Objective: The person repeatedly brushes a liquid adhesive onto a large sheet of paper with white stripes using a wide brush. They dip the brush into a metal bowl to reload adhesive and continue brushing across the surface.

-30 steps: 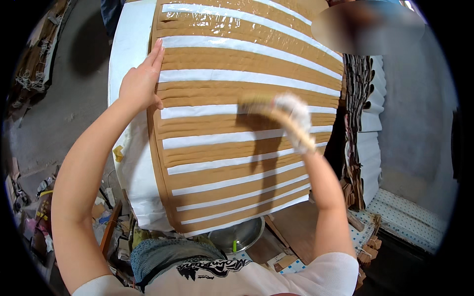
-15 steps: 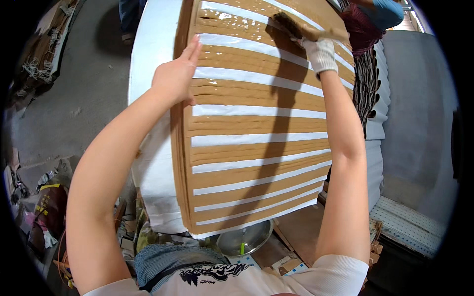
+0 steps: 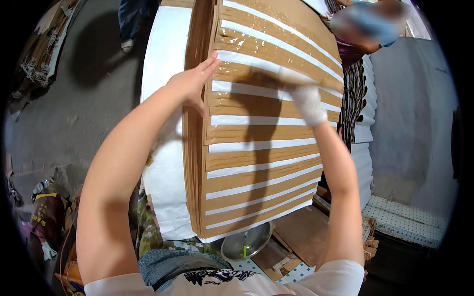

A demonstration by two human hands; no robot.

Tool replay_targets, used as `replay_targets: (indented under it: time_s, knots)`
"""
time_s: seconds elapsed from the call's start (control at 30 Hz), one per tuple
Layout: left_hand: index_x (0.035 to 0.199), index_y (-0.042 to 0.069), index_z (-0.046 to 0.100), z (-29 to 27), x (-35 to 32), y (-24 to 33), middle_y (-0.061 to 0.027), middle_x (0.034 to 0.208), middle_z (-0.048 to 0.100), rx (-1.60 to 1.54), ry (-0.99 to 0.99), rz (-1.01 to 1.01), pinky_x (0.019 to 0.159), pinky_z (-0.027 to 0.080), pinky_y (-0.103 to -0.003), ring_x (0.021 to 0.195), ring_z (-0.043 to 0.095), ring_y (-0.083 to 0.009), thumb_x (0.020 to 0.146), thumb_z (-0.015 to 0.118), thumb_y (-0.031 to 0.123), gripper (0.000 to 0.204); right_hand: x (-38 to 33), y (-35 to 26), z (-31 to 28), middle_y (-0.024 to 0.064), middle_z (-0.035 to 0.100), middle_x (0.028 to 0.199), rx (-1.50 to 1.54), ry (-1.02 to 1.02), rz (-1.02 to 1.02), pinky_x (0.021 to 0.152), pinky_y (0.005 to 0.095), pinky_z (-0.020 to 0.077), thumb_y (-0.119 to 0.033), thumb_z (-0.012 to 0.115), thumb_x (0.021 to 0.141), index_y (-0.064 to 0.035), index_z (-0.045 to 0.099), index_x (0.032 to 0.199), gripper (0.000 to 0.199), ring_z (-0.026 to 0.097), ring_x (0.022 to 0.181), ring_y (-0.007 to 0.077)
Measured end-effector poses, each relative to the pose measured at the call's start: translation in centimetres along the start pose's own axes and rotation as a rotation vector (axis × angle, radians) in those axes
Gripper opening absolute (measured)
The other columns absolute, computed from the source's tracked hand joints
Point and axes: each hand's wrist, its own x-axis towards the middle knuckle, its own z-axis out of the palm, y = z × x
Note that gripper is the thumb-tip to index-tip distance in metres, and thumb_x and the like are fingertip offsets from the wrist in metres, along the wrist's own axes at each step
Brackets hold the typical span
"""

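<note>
A thick stack of brown paper sheets (image 3: pixel 286 132) lies before me, its layers staggered so that brown bands alternate with white strips. The far bands shine wet. My left hand (image 3: pixel 193 83), bare, rests on the left edge of the stack with fingers stretched and thumb apart. In a white knitted glove, my right hand (image 3: pixel 308 104) grips a brush (image 3: pixel 265 79) over the upper middle of the stack. Motion smears the brush and glove; whether the bristles touch the paper I cannot tell. The brush's shadow falls down across the strips.
A white sheet (image 3: pixel 165 202) sticks out under the stack's left side. A metal bowl (image 3: pixel 254 241) with a green item sits below the near edge. Another person (image 3: pixel 368 24) is at the far right, beside dark layered sheets (image 3: pixel 353 98). Someone's leg (image 3: pixel 129 22) shows far left.
My right hand has swept the brush nearer to me and slightly left, over bands closer in. The wet shine reaches several far bands in both frames. My left hand stays on the edge.
</note>
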Motion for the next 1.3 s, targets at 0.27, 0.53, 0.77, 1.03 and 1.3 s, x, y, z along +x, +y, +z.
replay_targets:
  time_s: [0.27,0.53,0.77,1.03,1.3]
  knots:
    - [0.155,0.025,0.024,-2.7,-0.3,0.6,0.0102,0.163,0.019,-0.063,-0.103,-0.149,0.097,0.052,-0.036,0.13,0.051,-0.0231,0.068,0.055,-0.007,0.097,3.3,-5.9,1.9,0.0124,0.068,0.093,0.357,0.391,-0.164,0.078,0.0333,0.0522,-0.002,0.061,0.085,-0.0052,0.068,0.108,0.024,0.066,0.087,0.0271]
    - [0.153,0.032,0.027,-2.5,1.2,-0.8,0.0171,0.161,0.019,0.041,-0.095,-0.097,0.092,0.055,-0.036,0.126,0.055,-0.0214,0.071,0.045,-0.016,0.097,-4.7,-8.0,-0.5,0.0048,0.07,0.103,0.255,-0.165,-0.137,0.083,0.0373,0.0531,-0.015,0.078,0.071,-0.0165,0.071,0.102,0.032,0.065,0.102,0.0241]
    - [0.153,0.036,0.028,-2.5,0.8,-1.3,0.019,0.16,0.022,0.152,-0.042,-0.074,0.086,0.057,-0.038,0.116,0.061,-0.0241,0.07,0.045,-0.018,0.1,1.6,-10.9,0.6,0.0107,0.069,0.099,0.266,0.289,0.103,0.084,0.0377,0.051,-0.003,0.067,0.081,-0.0103,0.07,0.104,0.025,0.065,0.092,0.0319]
    - [0.154,0.031,0.026,0.4,1.7,-3.5,0.0105,0.161,0.022,0.143,0.052,0.052,0.095,0.053,-0.037,0.127,0.054,-0.0252,0.072,0.047,-0.012,0.095,-18.9,-18.0,1.8,0.0018,0.067,0.093,0.267,-0.094,0.136,0.087,0.0413,0.0445,-0.027,0.074,0.076,-0.022,0.072,0.097,0.022,0.063,0.101,0.0245]
    - [0.152,0.016,0.032,2.5,-1.5,-0.1,-0.0072,0.158,0.031,0.082,0.348,0.208,0.104,0.046,-0.038,0.133,0.047,-0.0304,0.082,0.042,-0.008,0.074,-13.1,-14.2,-0.3,-0.0011,0.069,0.097,0.243,0.172,-0.048,0.076,0.0384,0.0498,-0.01,0.06,0.08,-0.0286,0.072,0.103,0.032,0.064,0.091,0.0228]
